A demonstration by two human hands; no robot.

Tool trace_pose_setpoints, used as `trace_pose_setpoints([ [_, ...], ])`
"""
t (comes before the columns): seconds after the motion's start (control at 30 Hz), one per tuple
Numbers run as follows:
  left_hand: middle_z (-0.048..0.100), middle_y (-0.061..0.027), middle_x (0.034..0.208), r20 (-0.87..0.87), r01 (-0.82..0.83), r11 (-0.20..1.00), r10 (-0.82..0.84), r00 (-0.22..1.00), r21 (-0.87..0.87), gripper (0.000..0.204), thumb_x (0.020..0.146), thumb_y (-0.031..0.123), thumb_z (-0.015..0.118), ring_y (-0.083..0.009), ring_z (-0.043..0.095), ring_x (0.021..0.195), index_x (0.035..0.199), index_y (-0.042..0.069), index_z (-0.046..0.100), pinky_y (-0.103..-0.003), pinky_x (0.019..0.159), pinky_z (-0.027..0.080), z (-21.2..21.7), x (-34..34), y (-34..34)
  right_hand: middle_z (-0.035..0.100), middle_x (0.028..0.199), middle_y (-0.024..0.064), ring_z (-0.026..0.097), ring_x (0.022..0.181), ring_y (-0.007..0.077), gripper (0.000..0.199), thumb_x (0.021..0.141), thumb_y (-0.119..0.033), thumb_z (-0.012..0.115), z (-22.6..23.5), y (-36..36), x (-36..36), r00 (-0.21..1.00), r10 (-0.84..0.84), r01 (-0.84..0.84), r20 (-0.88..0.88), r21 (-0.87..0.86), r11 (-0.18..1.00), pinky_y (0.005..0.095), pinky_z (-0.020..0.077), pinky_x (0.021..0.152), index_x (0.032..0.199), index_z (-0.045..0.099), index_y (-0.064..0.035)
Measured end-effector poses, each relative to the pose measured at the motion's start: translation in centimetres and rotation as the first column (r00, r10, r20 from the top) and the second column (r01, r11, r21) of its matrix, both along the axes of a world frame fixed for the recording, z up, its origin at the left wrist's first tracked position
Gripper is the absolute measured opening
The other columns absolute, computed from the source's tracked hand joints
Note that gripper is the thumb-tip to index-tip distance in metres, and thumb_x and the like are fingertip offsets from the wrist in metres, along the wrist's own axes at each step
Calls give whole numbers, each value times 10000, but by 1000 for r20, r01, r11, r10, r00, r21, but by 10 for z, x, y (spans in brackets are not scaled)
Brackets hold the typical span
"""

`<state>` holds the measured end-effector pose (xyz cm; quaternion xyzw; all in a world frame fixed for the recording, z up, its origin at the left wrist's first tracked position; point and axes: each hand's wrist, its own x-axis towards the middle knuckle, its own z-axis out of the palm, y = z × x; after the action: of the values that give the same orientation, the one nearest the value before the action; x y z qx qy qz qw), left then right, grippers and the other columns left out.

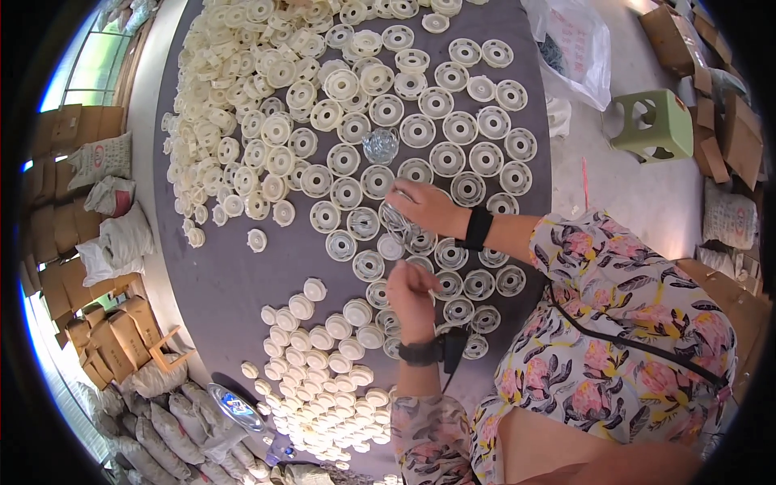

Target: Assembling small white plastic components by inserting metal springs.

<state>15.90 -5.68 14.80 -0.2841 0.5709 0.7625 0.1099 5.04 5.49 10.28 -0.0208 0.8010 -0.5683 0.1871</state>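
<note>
Rows of cream plastic rings [460, 128] with silvery insides cover the middle of the dark table [242, 279]. My right hand [428, 208], reaching in from the right, has its fingers curled over a shiny bundle of thin metal rings [394, 220] above the rows. Just nearer, my left hand [412, 295] is closed with fingertips together; whatever it may hold is too small to make out. Between the two hands lies a small pale disc [390, 246]. A glassy, silvery clump [380, 146] rests among the rings beyond my right hand.
Loose cream plastic parts [234, 89] heap up at the far left. Stacked cream caps [323, 360] spread over the near left. A clear plastic bag [575, 48] and a green stool [653, 125] stand right of the table. Cartons [121, 339] and sacks [162, 432] line the left floor.
</note>
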Motion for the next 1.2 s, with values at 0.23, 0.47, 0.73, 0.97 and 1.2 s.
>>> trace_pose_setpoints([
  [0.23, 530, -144, 994, -173, 51, 515, -376, 910, -855, 411, 790, 223, 688, -219, 575, 735, 1020, -28, 457, -335, 577, 460, -24, -11, -13, 600, 712, 159, 594, 692, 329, 460, 854, -486, 479, 19, -8, -1, 922, 308, -342, 233, 121, 932, 410, 449, 622, 944, 583, -47],
  [0.47, 536, -78, 658, -26, 74, 985, -79, 997, -154, 290, 867, 283, 585, -187, 503, 516, 799, 21, 481, -319, 490, 405, -16, -17, -11, 593, 740, 161, 584, 686, 306, 443, 885, -424, 438, -45, 28, -27, 756, 167, 161, -633, 426, 890, 406, 446, 624, 926, 566, -2],
  [0.73, 555, -111, 581, 354, 384, 498, -157, 922, -778, 610, 757, 581, 593, -264, 556, 554, 658, -16, 524, -387, 528, 427, -75, -93, -133, 553, 670, 168, 557, 648, 307, 427, 887, -403, 472, 3, 5, -25, 998, 15, -16, 60, 9, 1000, 379, 423, 606, 934, 561, 11],
  [0.97, 555, -121, 720, 172, 285, 502, -259, 950, -816, 482, 716, 414, 708, -246, 537, 642, 896, -3, 544, -365, 606, 443, -43, -86, -87, 573, 699, 177, 582, 711, 318, 437, 886, -417, 466, -5, 15, -13, 989, 27, -38, 146, 74, 997, 398, 436, 637, 948, 560, 5],
  [1.2, 546, -147, 859, 143, 367, 196, -680, 719, -909, 445, 741, 280, 697, -311, 543, 707, 1053, 30, 501, -373, 614, 452, -26, -42, -48, 629, 873, 169, 583, 832, 371, 579, 910, -526, 343, 8, -1, -3, 861, 378, -391, 341, -33, 920, 411, 462, 731, 945, 599, -8],
])
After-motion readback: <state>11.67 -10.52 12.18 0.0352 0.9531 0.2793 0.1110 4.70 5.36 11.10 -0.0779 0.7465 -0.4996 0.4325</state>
